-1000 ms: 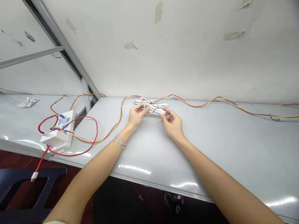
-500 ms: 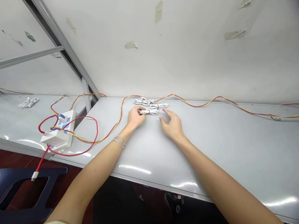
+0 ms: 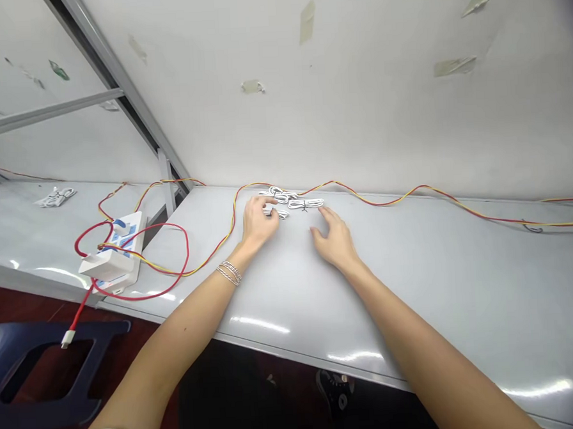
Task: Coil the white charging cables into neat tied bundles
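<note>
head-worn view | faces forward, down | left hand, right hand near

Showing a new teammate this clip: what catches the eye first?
A red and yellow twisted wire snakes along the back of the grey table, and a red cable loops around a white power strip at the left. At centre lie bundled white cables with black ties, the left hand over one and the right hand just in front of them.
</note>
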Motion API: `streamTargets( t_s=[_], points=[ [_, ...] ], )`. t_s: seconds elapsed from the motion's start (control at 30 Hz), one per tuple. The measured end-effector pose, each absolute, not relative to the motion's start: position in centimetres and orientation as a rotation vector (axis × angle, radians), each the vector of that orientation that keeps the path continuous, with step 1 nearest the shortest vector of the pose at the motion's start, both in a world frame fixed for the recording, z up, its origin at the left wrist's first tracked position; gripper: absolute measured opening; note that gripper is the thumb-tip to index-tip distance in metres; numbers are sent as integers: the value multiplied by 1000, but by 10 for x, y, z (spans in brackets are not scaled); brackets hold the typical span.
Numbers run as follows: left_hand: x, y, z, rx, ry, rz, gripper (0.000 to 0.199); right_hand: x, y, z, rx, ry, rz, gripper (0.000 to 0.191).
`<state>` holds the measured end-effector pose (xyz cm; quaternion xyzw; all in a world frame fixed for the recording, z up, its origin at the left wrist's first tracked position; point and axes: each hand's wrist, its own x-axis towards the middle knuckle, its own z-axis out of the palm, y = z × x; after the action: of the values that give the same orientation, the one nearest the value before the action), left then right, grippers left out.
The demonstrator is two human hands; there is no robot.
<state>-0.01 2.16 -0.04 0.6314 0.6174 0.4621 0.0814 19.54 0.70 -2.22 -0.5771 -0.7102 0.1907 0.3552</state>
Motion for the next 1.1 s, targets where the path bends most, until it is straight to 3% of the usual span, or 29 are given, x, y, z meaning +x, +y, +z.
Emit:
streamTargets(
  t_s=[0.17, 0.43, 0.67, 0.87, 1.03, 1.1],
  points=[
    [11, 21, -10, 1890, 1421, 1129, 16, 197, 14, -20, -1640, -1901, 449, 75],
    [16, 23, -15, 1843, 1386, 1082, 10, 207, 43, -19, -1597, -2112, 363, 80],
    [12, 31, -14, 1918, 1518, 1174, 10, 208, 44, -19, -1557, -2115, 262, 57],
    [10, 34, -15, 1896, 1569, 1186, 27, 208, 41, -17, -1488, -2126, 254, 25],
    [7, 36, -19, 2090, 1466, 1201, 50, 209, 41, -18, -1431, -2142, 286, 26],
    [5, 37, -21, 2134, 1463, 1177, 48, 209, 41, -17, -1406, -2166, 296, 28]
  ],
)
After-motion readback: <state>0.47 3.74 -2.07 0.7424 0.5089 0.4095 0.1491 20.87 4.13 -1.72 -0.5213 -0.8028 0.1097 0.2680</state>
